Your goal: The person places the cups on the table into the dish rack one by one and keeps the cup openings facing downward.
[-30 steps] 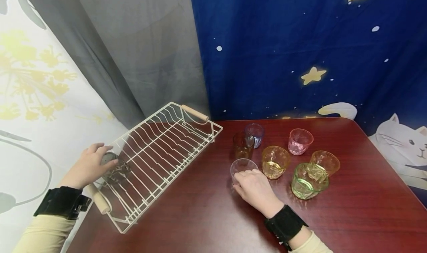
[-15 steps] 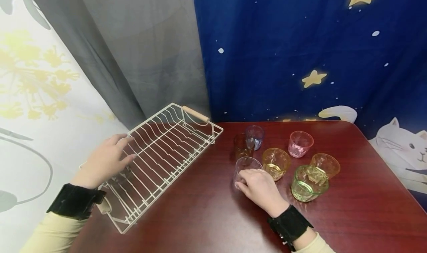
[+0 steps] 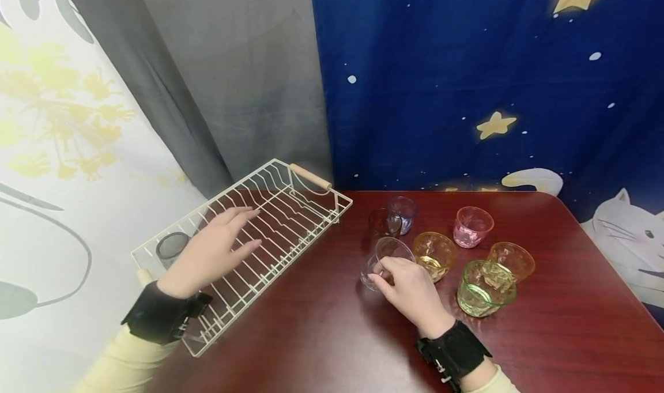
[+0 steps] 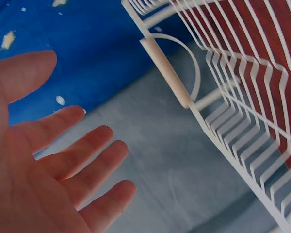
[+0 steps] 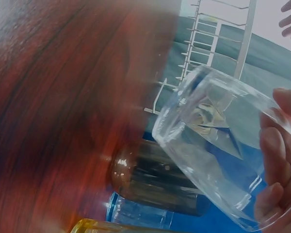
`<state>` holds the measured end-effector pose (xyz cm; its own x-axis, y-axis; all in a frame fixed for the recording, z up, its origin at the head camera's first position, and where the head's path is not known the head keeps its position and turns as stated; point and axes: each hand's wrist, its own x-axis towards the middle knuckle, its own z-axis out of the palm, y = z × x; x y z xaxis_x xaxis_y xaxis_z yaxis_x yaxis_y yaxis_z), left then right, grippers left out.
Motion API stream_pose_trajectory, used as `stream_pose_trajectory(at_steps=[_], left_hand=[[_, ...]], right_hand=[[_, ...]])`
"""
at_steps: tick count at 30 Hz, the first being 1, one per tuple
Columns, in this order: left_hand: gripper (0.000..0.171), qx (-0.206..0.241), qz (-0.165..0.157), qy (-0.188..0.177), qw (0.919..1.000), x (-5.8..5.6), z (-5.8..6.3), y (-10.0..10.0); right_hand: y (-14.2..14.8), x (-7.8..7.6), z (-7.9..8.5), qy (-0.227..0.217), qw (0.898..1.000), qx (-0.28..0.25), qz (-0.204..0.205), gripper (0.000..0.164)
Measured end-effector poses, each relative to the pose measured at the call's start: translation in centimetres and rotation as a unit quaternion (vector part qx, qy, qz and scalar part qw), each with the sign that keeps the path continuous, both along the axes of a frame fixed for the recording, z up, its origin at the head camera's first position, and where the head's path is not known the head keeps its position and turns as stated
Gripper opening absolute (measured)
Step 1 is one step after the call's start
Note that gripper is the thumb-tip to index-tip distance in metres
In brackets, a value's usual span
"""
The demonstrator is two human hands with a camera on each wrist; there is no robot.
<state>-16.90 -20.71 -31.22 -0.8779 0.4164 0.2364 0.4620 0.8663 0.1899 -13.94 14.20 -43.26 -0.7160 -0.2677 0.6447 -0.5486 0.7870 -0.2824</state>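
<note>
My right hand [image 3: 412, 292] grips a clear drinking glass [image 3: 383, 253] near its rim, fingers curled at the edge. In the right wrist view the clear glass [image 5: 218, 141] is tilted, its thick base toward the brown glass [image 5: 155, 177]. My left hand [image 3: 215, 254] is over the white wire dish rack [image 3: 282, 249], fingers extended and holding nothing. The left wrist view shows its spread fingers [image 4: 87, 150] apart from the rack. A grey glass [image 3: 171, 248] stands at the rack's near-left end, partly covered by the left hand.
Beyond the clear glass stand a brown glass [image 3: 383, 225] and a blue one [image 3: 402, 211]. To the right are an amber glass [image 3: 434, 252], a pink one [image 3: 472, 226], a yellow one [image 3: 513, 260] and a green one [image 3: 485, 292]. Curtains hang behind the table [image 3: 321, 335].
My left hand has let go of the grey glass in the rack and moved right over the wires. My right hand has tilted the clear glass.
</note>
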Motion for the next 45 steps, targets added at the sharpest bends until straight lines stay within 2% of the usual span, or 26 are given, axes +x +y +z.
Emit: stream_pose_trajectory(at_steps=[5, 10, 16, 22, 28, 32, 35, 38, 40, 42, 45], left_hand=[[0.057, 0.021, -0.006, 0.001, 0.9998, 0.7, -0.3, 2.3], [0.057, 0.062, -0.012, 0.01, 0.9979, 1.2, -0.8, 4.3], [0.055, 0.117, 0.0, -0.003, 0.9931, 1.8, -1.9, 6.2], [0.055, 0.178, -0.008, -0.02, 0.9837, 1.9, -3.2, 8.1], [0.056, 0.221, -0.013, -0.046, 0.9741, 1.8, -4.5, 9.8], [0.056, 0.259, -0.008, -0.07, 0.9634, 1.7, -5.3, 10.8], [0.057, 0.285, -0.005, -0.09, 0.9541, 1.5, -6.0, 11.5], [0.057, 0.31, -0.009, -0.104, 0.9449, 1.2, -6.7, 12.2], [0.058, 0.315, -0.01, -0.107, 0.943, 1.1, -7.2, 12.6], [0.059, 0.315, -0.009, -0.108, 0.9429, 1.0, -7.5, 13.1], [0.06, 0.312, -0.008, -0.116, 0.9429, 1.0, -7.9, 13.7]], right_hand=[[0.1, -0.1, 0.2, -0.011, 0.999, -0.037, -0.007, 0.017], [-0.1, -0.1, 0.4, -0.01, 0.997, -0.077, -0.009, 0.018], [-0.2, -0.1, 0.6, -0.023, 0.991, -0.133, -0.008, 0.018], [-0.2, -0.1, 0.8, -0.035, 0.977, -0.211, -0.011, 0.016], [-0.5, 0.3, 1.2, -0.07, 0.956, -0.282, -0.024, 0.014], [-0.8, 0.5, 1.5, -0.086, 0.944, -0.319, -0.029, 0.013], [-1.0, 0.8, 1.7, -0.098, 0.931, -0.35, -0.027, 0.012], [-1.3, 1.0, 1.8, -0.121, 0.913, -0.39, -0.027, 0.011], [-1.5, 1.0, 1.9, -0.14, 0.894, -0.425, -0.02, 0.01], [-1.7, 1.1, 1.8, -0.158, 0.871, -0.464, -0.008, 0.008], [-2.0, 1.1, 1.7, -0.17, 0.841, -0.513, 0.014, 0.007]])
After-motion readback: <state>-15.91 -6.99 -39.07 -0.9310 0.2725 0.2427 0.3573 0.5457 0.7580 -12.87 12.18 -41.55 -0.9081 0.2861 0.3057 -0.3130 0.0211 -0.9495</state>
